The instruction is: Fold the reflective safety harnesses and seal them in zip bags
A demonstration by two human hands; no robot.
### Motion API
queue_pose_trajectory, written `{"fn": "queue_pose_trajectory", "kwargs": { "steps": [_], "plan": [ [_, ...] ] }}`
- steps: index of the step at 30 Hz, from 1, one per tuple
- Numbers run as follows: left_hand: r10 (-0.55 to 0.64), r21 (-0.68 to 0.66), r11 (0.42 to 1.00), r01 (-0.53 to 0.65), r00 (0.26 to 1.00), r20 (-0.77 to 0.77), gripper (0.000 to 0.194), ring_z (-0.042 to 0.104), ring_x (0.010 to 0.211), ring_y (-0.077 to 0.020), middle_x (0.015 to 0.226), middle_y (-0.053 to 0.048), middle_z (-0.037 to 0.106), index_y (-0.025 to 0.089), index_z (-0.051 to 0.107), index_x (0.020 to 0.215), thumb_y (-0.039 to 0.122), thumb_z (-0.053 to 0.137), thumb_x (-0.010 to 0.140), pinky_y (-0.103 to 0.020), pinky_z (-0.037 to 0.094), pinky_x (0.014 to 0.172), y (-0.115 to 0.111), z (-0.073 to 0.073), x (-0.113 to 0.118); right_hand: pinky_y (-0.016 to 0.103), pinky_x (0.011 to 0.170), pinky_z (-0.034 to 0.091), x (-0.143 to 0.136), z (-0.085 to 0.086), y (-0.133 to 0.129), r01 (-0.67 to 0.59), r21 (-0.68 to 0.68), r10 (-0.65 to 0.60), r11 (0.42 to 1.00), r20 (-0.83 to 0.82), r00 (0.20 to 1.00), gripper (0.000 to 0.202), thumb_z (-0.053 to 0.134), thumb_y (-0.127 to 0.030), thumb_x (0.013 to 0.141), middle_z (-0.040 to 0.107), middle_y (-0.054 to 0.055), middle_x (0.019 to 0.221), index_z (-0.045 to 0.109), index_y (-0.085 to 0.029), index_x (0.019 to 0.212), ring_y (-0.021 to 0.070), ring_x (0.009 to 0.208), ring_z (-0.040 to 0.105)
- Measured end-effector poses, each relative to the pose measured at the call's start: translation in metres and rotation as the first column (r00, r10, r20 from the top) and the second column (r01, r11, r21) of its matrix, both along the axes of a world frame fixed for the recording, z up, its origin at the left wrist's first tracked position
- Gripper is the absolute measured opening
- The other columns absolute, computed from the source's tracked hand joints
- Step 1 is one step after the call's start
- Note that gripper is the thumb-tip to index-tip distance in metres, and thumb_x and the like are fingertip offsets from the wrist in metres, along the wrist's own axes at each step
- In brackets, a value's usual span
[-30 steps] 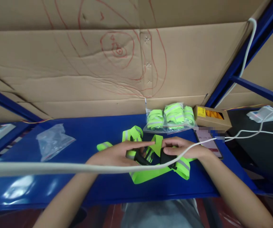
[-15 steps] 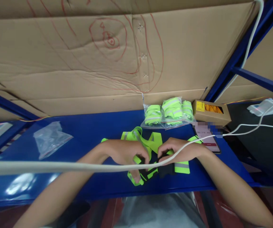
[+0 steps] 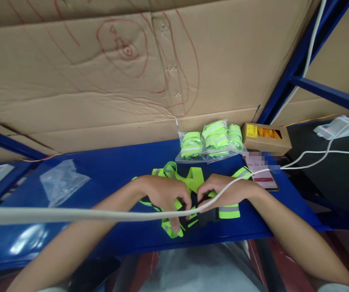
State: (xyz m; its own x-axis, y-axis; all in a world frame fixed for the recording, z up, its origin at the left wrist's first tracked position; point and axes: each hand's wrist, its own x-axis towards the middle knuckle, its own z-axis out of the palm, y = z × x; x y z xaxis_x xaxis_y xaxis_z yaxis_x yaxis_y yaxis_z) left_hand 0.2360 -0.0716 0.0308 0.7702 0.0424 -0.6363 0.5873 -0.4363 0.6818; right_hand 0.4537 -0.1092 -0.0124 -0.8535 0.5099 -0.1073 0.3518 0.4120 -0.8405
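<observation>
The left hand (image 3: 168, 194) and the right hand (image 3: 217, 182) are working close together at the near middle of the blue worktop (image 3: 116, 158), both reaching onto a yellow-green reflective strap (image 3: 196, 178) with black parts. The strap is lying in loose folds beneath and around them, one loop rising on the far side and a flat end showing to the right. The left hand's fingers are curling over the strap while its thumb is pointing down along a near loop; whether that grip is clamping anything, one cannot tell. The right hand's grip is pinching a black part of the strap between thumb and fingers. A white cable (image 3: 71, 217) is passing in front of both hands. Beyond them, clear bags (image 3: 192, 157) are holding rolled bundles (image 3: 215, 136) of similar yellow-green strap with pale stripes. Just right of these, a cardboard box (image 3: 267, 145) is showing orange contents (image 3: 270, 133) through its window, with a yellow label (image 3: 251, 131) beside it. A phone (image 3: 265, 181) is lying nearer, right of the strap. To the left, a loose clear bag (image 3: 61, 182) is lying crumpled, well apart from the bundles.
</observation>
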Motion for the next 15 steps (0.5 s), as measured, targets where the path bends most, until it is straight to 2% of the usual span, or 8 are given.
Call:
{"fn": "queue_pose_trajectory", "kwargs": {
  "steps": [4,8,11,15],
  "plan": [
    [0.003,-0.005,1.0,-0.003,1.0,-0.024,0.038,0.061,0.071,-0.0147,0.079,0.001,0.073,0.021,0.079,0.09,0.046,0.091,0.064,-0.02,0.042,0.059,0.002,-0.002,0.009,0.021,0.063,0.041,0.0,-0.002,-0.001,0.003,-0.02,-0.002,1.0,0.002,1.0,0.041,0.069,-0.053,0.089,0.075,0.002,0.084,0.079,-0.014,0.097,0.0143,0.073,0.066],
    [0.006,0.019,1.0,-0.006,1.0,0.011,0.036,0.059,0.068,-0.0152,0.076,0.0,0.071,0.021,0.076,0.086,0.045,0.091,0.064,-0.022,0.039,0.057,0.009,-0.008,0.012,0.022,0.066,0.043,-0.001,-0.008,0.0,0.033,-0.062,-0.035,0.998,-0.033,0.999,0.041,0.07,-0.054,0.087,0.076,0.002,0.085,0.079,-0.015,0.096,0.0164,0.077,0.067],
    [0.157,-0.001,0.988,-0.158,0.985,0.077,0.045,0.059,0.069,-0.0142,0.078,0.001,0.069,0.019,0.067,0.09,0.039,0.094,0.059,-0.021,0.037,0.055,0.016,-0.013,0.006,0.022,0.069,0.044,-0.001,-0.01,0.003,0.12,-0.132,-0.136,0.984,-0.121,0.983,0.039,0.072,-0.052,0.086,0.074,0.002,0.089,0.078,-0.015,0.093,0.0167,0.082,0.065],
    [0.39,-0.148,0.918,-0.368,0.907,0.161,0.068,0.062,0.073,-0.0149,0.083,0.003,0.066,0.021,0.049,0.101,0.029,0.095,0.053,-0.019,0.037,0.055,0.023,-0.017,-0.001,0.022,0.063,0.037,-0.004,-0.011,0.004,0.233,-0.215,-0.269,0.948,-0.158,0.95,0.036,0.074,-0.05,0.084,0.062,-0.003,0.075,0.072,-0.014,0.081,0.0124,0.071,0.055]
  ]
}}
